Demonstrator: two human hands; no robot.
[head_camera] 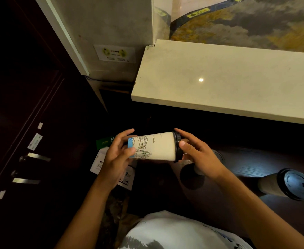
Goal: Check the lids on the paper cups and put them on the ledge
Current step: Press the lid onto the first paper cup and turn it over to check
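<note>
A white paper cup (156, 146) with a line drawing and a blue band lies sideways in the air between my hands, below the pale stone ledge (219, 81). My left hand (117, 155) grips its bottom end. My right hand (198, 153) curls round its black lid (177, 146), which points right. Another cup with a black lid (282, 184) stands on the dark table at the right. A third cup (217, 157) is mostly hidden behind my right hand.
The dark wooden table (246, 168) lies under the ledge. Paper cards and a green label (104, 142) lie to the left below my left hand. A dark cabinet with metal handles (38, 157) fills the left. A stone pillar (111, 33) rises beside the ledge.
</note>
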